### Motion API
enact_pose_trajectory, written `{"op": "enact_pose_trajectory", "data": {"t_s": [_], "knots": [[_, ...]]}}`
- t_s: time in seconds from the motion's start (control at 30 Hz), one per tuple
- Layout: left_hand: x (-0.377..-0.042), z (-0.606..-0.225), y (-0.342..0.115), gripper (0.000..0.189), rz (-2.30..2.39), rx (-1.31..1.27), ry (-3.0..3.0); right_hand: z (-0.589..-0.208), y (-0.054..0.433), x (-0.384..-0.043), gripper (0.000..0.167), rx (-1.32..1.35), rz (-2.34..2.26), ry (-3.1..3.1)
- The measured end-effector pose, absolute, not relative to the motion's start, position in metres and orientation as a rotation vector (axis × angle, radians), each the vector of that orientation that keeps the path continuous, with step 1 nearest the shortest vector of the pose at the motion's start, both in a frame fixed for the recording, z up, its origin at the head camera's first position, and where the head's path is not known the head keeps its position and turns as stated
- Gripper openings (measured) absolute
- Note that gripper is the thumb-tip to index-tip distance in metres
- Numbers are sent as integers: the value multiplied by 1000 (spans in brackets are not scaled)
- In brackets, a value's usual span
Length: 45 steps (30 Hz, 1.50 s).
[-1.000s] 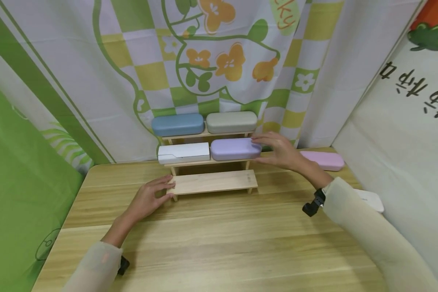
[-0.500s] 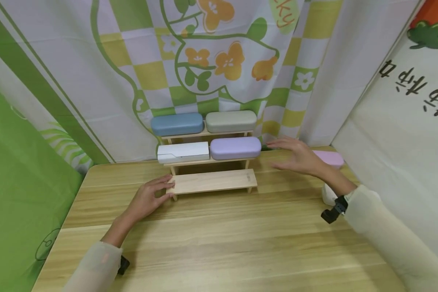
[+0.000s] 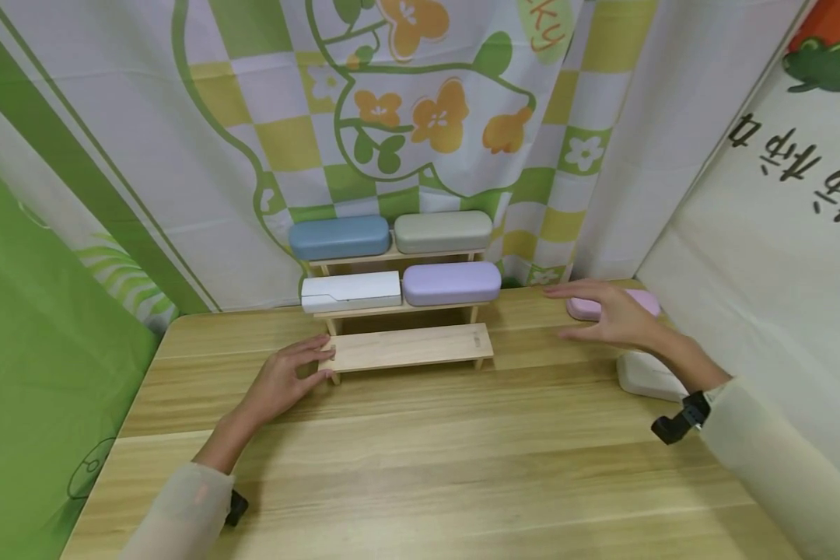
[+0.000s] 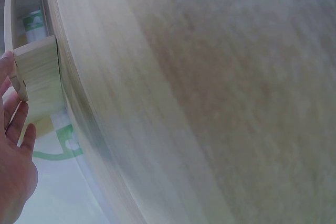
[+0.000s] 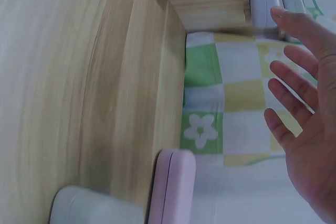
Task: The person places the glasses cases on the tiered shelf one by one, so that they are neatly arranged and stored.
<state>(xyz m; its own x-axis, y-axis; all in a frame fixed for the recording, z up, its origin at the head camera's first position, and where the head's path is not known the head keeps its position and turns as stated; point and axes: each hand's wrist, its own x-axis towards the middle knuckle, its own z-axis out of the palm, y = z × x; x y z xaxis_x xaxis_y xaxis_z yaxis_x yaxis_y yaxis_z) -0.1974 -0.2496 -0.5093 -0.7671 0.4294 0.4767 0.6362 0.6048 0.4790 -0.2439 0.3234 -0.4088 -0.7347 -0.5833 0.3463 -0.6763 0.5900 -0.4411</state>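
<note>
My left hand (image 3: 283,381) holds the left end of the lowest step of a three-tier wooden stand (image 3: 409,348), with thumb and fingers at opposite edges of the board. On the top tier sit a blue glasses case (image 3: 339,239) and a grey-green glasses case (image 3: 442,232). The middle tier bears a white glasses case (image 3: 351,292) and a purple glasses case (image 3: 451,283). My right hand (image 3: 619,315) hovers with spread fingers over the right side of the table, holding nothing. It partly hides a pink glasses case (image 5: 172,190).
An off-white case (image 3: 649,376) lies in front of the pink one, partly behind the right wrist. The wooden table (image 3: 420,467) meets a patterned curtain (image 3: 441,117) behind the stand. A white cloth wall (image 3: 763,257) bounds the right side.
My right hand has left the purple case and moved right, toward the pink case. The purple case stays on the middle tier. My left hand keeps its place on the stand.
</note>
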Motion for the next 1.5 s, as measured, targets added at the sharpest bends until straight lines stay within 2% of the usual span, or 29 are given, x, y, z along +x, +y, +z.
{"op": "enact_pose_trajectory", "data": {"t_s": [0.33, 0.5, 0.9, 1.1, 1.5], "knots": [[-197, -510, -251, 39, -934, -861, -2523, -419, 357, -237, 74, 1113, 888, -2577], [-197, -511, -251, 38, -933, -864, -2516, -422, 371, -230, 72, 1173, 1043, -2620], [-201, -508, -251, 38, -912, -869, -2522, -431, 404, -208, 66, 927, 924, -2875], [-201, -509, -252, 37, -914, -870, -2543, -439, 422, -196, 70, 835, 793, -2926], [-198, -511, -252, 37, -934, -862, -2528, -457, 456, -179, 73, 829, 811, -2843]]}}
